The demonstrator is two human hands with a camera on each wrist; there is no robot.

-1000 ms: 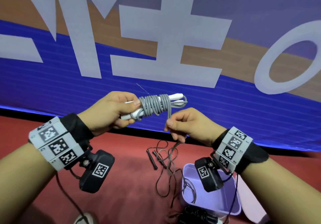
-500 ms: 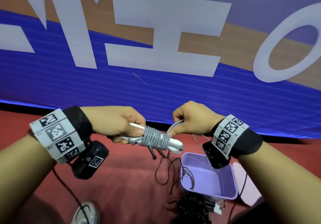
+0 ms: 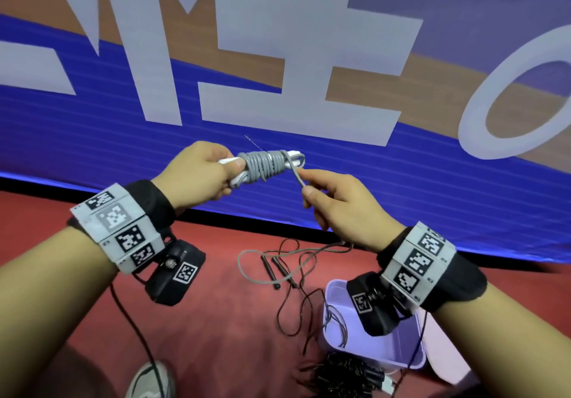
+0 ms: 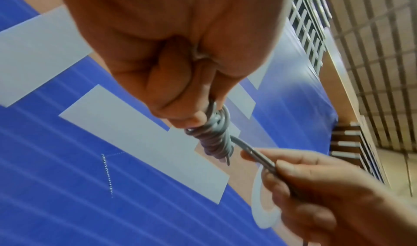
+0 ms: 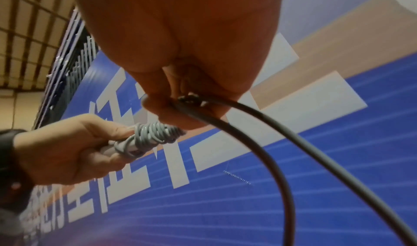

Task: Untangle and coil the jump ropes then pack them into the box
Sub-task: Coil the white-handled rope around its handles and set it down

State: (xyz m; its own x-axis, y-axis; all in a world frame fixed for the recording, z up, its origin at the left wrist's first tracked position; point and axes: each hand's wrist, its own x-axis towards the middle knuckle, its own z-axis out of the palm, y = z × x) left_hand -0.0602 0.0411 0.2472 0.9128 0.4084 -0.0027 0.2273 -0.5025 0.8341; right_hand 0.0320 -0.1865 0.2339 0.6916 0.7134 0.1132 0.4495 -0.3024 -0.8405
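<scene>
A grey jump rope (image 3: 265, 166) is wound in tight turns round its white handles (image 3: 293, 153), held up in front of the banner. My left hand (image 3: 204, 175) grips the handle end of this bundle (image 4: 214, 139). My right hand (image 3: 336, 203) pinches the loose grey rope end (image 3: 298, 178) just right of the bundle (image 5: 155, 135), and the cord (image 5: 282, 160) trails down from the fingers. On the red floor lies a tangled dark jump rope (image 3: 287, 271) with black handles. A lilac box (image 3: 340, 345) stands open below my right wrist with some cord inside.
A large blue, tan and white banner (image 3: 123, 104) rises behind the hands. A heap of black ropes (image 3: 343, 376) lies in front of the box. The box lid (image 3: 448, 363) lies to its right. A shoe (image 3: 148, 379) shows at the bottom edge.
Both hands and the bundle rose from just above the box. My right hand came away from the bundle's end and now pinches the loose rope end lower right of it.
</scene>
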